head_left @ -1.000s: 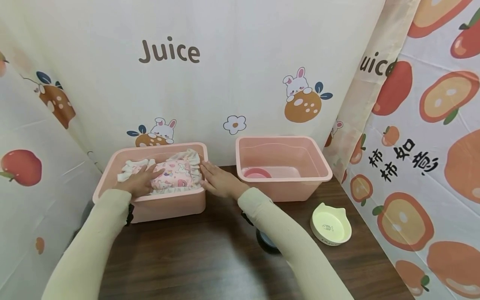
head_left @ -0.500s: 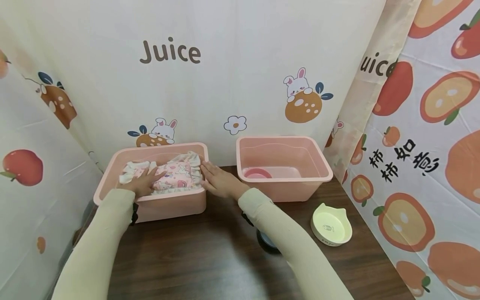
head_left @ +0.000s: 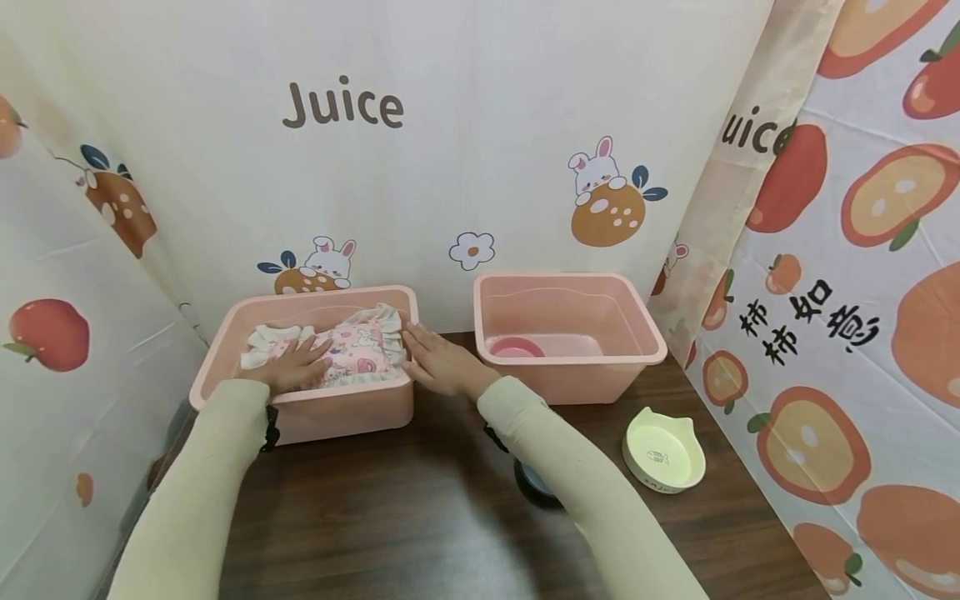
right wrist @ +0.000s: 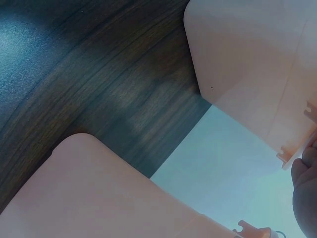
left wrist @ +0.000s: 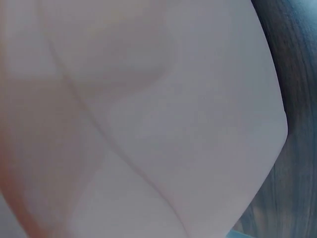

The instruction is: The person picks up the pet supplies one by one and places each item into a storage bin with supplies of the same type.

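Note:
A pink printed cloth article with white ruffled edges (head_left: 358, 346) lies in the left pink plastic tub (head_left: 345, 419); its exact kind cannot be told. My left hand (head_left: 288, 369) rests on its near left part, fingers spread and fairly straight. At the tub's right end, my right hand (head_left: 444, 362) touches the rim with extended fingers and holds nothing. The right wrist view catches only a bit of that hand (right wrist: 304, 191) at its right edge. Mostly the tub's blurred pink wall (left wrist: 198, 124) fills the left wrist view.
A second pink tub (head_left: 566, 382), with a round pink item (head_left: 514, 347) inside, stands to the right. Nearer on the dark wooden table (head_left: 360, 517) are a pale yellow cat-eared bowl (head_left: 660, 454) and a dark round dish (head_left: 534, 483), partly behind my right forearm. Printed curtains surround the table.
My left hand has shifted slightly right over the cloth and its fingers have spread a little. The cloth's ruffles have moved slightly. My right hand stays at the rim.

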A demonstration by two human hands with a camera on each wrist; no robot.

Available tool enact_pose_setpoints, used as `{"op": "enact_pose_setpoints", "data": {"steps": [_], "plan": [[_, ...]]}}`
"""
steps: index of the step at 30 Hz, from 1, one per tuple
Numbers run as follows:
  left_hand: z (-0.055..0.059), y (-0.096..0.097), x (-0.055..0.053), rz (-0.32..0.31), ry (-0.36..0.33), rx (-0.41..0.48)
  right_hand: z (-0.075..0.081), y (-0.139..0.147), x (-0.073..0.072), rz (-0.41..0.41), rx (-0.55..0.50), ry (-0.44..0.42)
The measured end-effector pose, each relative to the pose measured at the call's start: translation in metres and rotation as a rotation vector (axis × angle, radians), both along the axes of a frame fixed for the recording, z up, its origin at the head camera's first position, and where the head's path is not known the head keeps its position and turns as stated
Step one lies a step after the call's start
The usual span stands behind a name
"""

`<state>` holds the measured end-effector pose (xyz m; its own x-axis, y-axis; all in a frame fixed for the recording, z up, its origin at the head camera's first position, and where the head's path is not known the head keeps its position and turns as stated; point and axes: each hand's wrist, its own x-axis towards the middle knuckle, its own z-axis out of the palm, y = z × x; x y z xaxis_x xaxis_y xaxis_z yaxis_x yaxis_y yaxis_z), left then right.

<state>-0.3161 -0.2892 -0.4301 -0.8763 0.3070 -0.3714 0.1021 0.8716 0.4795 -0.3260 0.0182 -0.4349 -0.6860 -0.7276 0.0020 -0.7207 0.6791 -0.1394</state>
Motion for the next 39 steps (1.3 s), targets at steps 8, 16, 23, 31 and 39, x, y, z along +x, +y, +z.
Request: {"op": "enact_pose_setpoints", "data": {"steps": [8,16,23,31,39], "plan": [[-0.005,0.006,-0.003,0.007,0.035,-0.139,-0.001,0.0,-0.001,0.006,-0.01,0.005],[-0.007,0.006,-0.005,0.02,0.035,-0.164,-0.002,0.0,-0.001,-0.009,-0.015,0.004],[-0.008,0.002,-0.004,0.022,0.053,-0.165,-0.003,-0.001,-0.001,-0.004,-0.029,0.013],[0.003,0.004,-0.003,0.034,0.052,-0.096,-0.004,0.0,0.0,-0.008,-0.01,0.024],[0.016,0.003,-0.007,0.012,0.057,-0.064,0.003,-0.002,0.001,-0.022,-0.002,0.013]]}}
